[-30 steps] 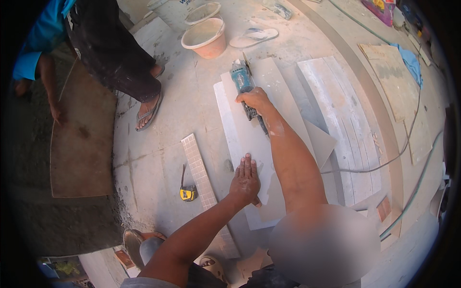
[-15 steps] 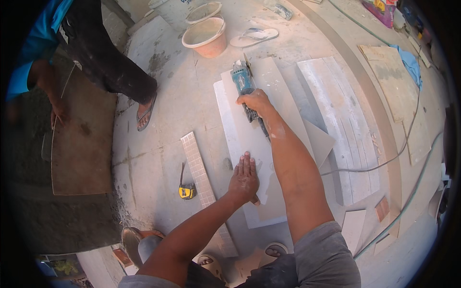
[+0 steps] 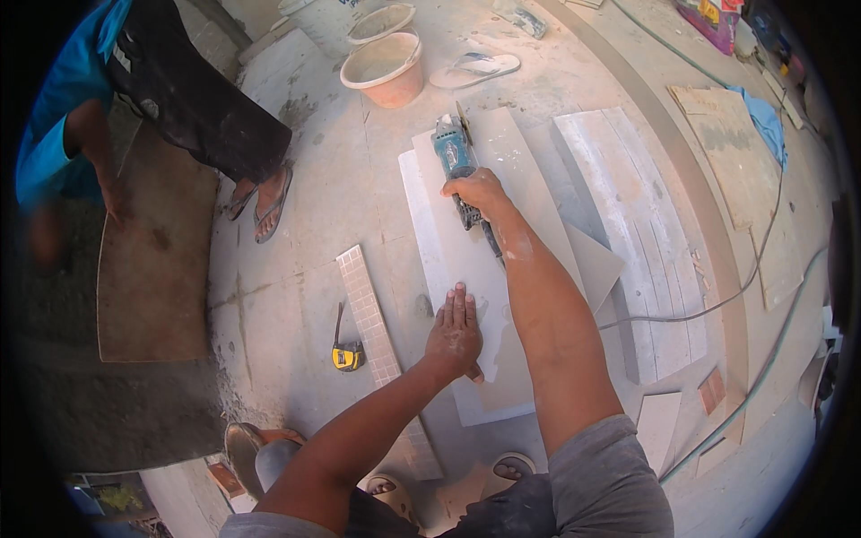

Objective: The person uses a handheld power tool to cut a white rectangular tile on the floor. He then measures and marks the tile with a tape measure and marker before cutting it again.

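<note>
My right hand (image 3: 480, 190) is wrapped round the body of a teal angle grinder (image 3: 454, 151) at the far end of a large greyish tile (image 3: 523, 184). The grinder's disc stands edge-on at its far right corner, at the tile's far end. Flat on the same tile, nearer to me, lies my left hand (image 3: 456, 334), fingers stretched forward and nothing held. A paler slab (image 3: 414, 193) shows under the tile along its left side. Left of my left hand are a narrow patterned tile strip (image 3: 366, 300) and a yellow tape measure (image 3: 348, 357).
A long pale block (image 3: 641, 233) lies to the right, with the grinder's cord (image 3: 668, 317) running across it. Buckets (image 3: 395, 82) and a sandal (image 3: 475, 70) are at the far side. At left, another person in blue (image 3: 67, 134) bends beside a brown board (image 3: 157, 278).
The other person at left has shifted, with the arm lower and a second foot now showing. My hands, the grinder and the tile look almost unmoved.
</note>
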`<state>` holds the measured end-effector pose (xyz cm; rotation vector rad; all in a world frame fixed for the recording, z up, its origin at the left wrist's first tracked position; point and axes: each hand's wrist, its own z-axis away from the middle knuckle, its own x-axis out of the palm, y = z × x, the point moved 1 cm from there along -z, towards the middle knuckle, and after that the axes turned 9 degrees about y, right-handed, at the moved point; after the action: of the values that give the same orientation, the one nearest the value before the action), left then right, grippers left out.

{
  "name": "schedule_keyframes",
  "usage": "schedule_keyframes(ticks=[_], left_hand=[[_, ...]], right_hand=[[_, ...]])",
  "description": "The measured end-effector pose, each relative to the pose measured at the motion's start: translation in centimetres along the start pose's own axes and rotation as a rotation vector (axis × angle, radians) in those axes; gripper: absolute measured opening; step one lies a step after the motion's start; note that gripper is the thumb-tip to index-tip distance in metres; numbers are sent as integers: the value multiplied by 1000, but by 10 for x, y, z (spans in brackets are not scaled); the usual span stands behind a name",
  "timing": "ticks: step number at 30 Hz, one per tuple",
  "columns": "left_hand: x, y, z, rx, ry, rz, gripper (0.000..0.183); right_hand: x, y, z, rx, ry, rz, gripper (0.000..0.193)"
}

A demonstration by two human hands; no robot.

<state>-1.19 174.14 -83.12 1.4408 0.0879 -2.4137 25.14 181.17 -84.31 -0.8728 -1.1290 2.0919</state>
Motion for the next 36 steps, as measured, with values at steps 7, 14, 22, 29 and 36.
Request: schedule_keyframes(ticks=[7,14,22,29,36], left_hand=[[12,-2,-2,6,29,-36,161],[23,-5,-6,-5,69,-48,160],[17,-6,-3,4,69,25,160],[22,-3,-8,-25,91,-62,161],[19,-4,-6,-13,74,-60,161]], right_hand=[[1,8,5,-30,-25,-50,51],[0,12,10,-41,4,-20,49],[2,14,10,-20,0,-25,48],[-3,13,16,-18,-16,-32,48],[-2,17,21,-27,-18,-53,49]])
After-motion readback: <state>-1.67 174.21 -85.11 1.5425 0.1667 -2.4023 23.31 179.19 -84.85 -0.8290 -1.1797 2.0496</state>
